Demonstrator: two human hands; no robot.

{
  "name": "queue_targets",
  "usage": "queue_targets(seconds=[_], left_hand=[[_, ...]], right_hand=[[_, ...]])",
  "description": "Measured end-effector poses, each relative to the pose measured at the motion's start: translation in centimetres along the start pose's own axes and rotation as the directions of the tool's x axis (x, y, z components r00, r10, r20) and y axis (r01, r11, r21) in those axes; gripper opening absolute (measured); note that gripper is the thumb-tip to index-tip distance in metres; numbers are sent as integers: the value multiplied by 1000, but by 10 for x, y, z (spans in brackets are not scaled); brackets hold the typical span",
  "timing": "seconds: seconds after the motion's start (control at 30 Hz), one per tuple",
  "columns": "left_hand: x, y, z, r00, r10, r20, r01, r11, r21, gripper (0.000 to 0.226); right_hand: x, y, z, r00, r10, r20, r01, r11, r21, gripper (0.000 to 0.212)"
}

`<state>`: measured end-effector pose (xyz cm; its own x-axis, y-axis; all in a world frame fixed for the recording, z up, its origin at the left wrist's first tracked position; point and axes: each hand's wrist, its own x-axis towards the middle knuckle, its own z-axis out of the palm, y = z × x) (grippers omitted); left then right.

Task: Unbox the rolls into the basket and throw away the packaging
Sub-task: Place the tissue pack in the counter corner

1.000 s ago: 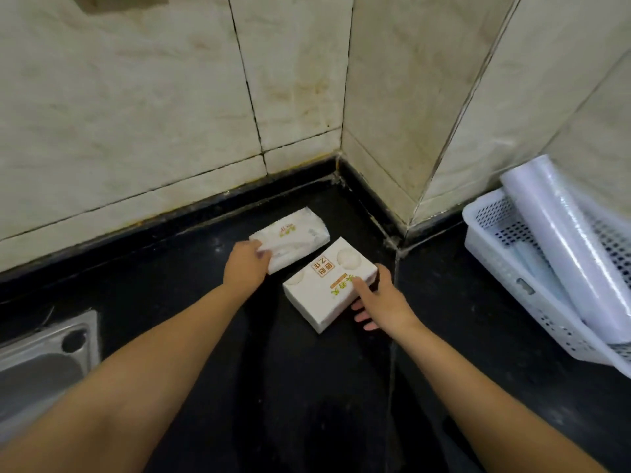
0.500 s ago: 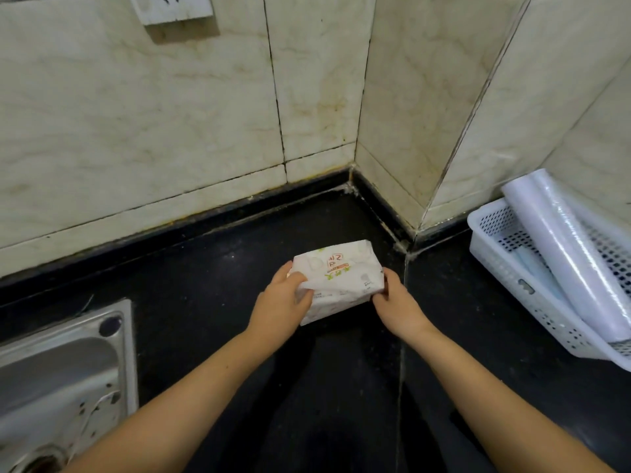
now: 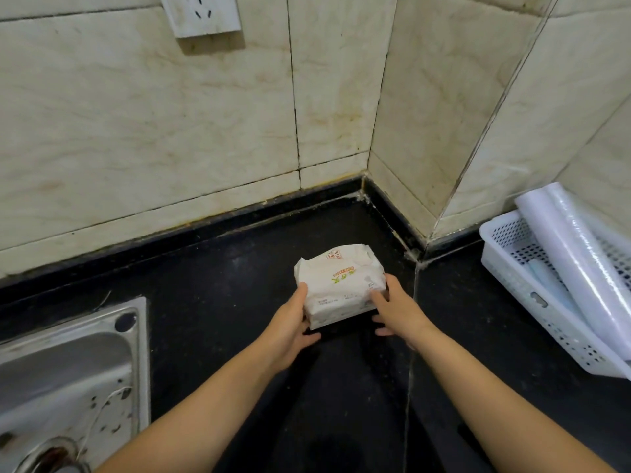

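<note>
Two white tissue packs (image 3: 338, 285) with green and orange print are stacked one on the other, held a little above the black counter (image 3: 218, 268) near the wall corner. My left hand (image 3: 290, 329) grips the stack's left end and my right hand (image 3: 392, 312) grips its right end. A white perforated basket (image 3: 532, 302) stands at the right edge of the counter. Two clear-wrapped white rolls (image 3: 580, 264) lean in the basket, and a pale blue roll (image 3: 549, 285) lies beneath them.
A steel sink (image 3: 68, 377) is set into the counter at the lower left. Stained beige tiled walls (image 3: 170, 114) close off the back and right sides. A white wall socket (image 3: 201, 13) is mounted high on the back wall.
The two packs lay side by side on the counter; my hands brought them together into one stack and lifted it toward me. The view has tilted up.
</note>
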<state>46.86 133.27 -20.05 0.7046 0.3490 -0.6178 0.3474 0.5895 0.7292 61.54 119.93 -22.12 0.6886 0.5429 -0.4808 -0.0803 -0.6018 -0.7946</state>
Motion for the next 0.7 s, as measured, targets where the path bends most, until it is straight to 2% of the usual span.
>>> queue_targets(seconds=[0.07,0.17,0.37,0.57,0.7], left_hand=[[11,2,3,999,26,-22,-28,997,-67,49],[29,13,12,998,56,-42,-62,987,-147,45],[93,58,36,985,149,-89,-163,968,-189,45],[165,107,55,968,205,-143,-224,966,-128,50],[177,117,56,962,246,-121,-253,967,-42,48]], right_hand=[[10,-1,1,1000,-5,-9,5,997,73,39],[35,-9,-3,998,-33,-62,36,998,51,39],[119,-43,-26,991,-86,-105,95,992,81,37],[205,-81,-48,984,-96,-148,118,982,147,33],[230,-90,-54,983,-81,-165,112,976,187,32]])
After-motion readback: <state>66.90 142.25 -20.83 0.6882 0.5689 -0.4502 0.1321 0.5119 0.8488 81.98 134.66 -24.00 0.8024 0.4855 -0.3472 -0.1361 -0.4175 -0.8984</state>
